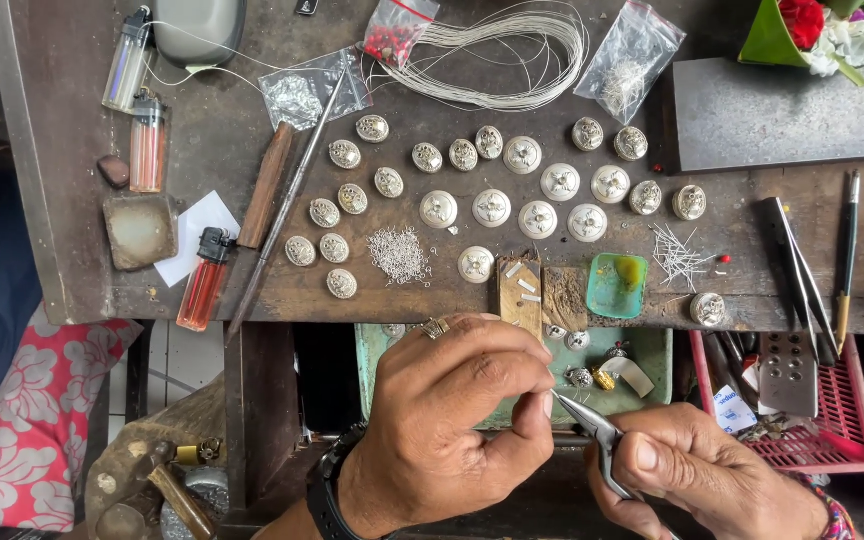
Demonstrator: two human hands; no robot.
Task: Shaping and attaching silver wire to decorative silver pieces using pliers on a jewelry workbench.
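Low in the frame, just right of centre, I have a pair of fine-nosed pliers (592,428) in my right hand (697,470), fingers curled shut round the handles, the tips pointing up-left to meet the thumb and forefinger of my left hand (452,410). Those two fingers are pressed together in a pinch right at the plier tips; whatever sits between them is too small for me to make out. My left hand wears a ring and a dark watch at the wrist. Just above my hands lies a green tray (652,375) holding a few small silver bits, with a small green dish (607,290) and a worn wooden block (520,295) at the bench's edge above it. A red basket (852,440) sits at the lower right with a perforated metal plate in it. Across the middle of the wooden bench (52,150) spread rows of round silver domed pieces (492,207), a heap of tiny wire loops (398,254) and a scatter of pins (677,255). A coil of silver wire (502,55) lies at top centre, lighters (147,145) at the upper left
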